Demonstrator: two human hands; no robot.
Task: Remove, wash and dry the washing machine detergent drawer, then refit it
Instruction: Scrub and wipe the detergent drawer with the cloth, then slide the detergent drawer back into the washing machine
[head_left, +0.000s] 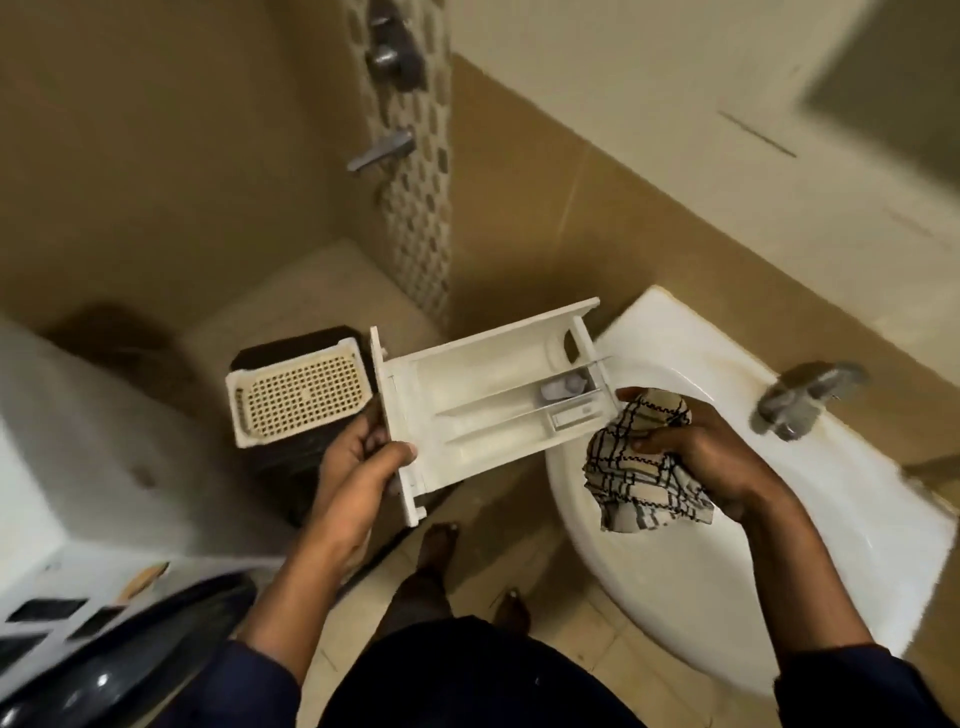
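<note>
From the head camera, the white detergent drawer (488, 400) is out of the machine and held in the air, open side up, between the washing machine (78, 493) at the lower left and the white basin (779, 545) on the right. Its rear end reaches over the basin's rim, and its front panel points towards the machine. A small grey-blue piece sits in one of its rear compartments.

The left hand (363, 452) grips the drawer at the front-panel end. The thumb lies on the near edge and the fingers (371, 421) curl behind the panel.

The right hand (696, 447) holds a bunched checked cloth (639, 467) over the basin, its fingers curled round the fabric. The cloth sits just beside the drawer's rear corner; whether it touches the drawer is not clear.

A metal tap (800, 400) stands on the basin's far rim. Behind the left hand, a cream perforated basket (296, 400) rests on something dark. Wall taps (382, 150) are mounted on a patterned tile strip. The person's bare feet (436, 545) stand on the tiled floor below the drawer.
</note>
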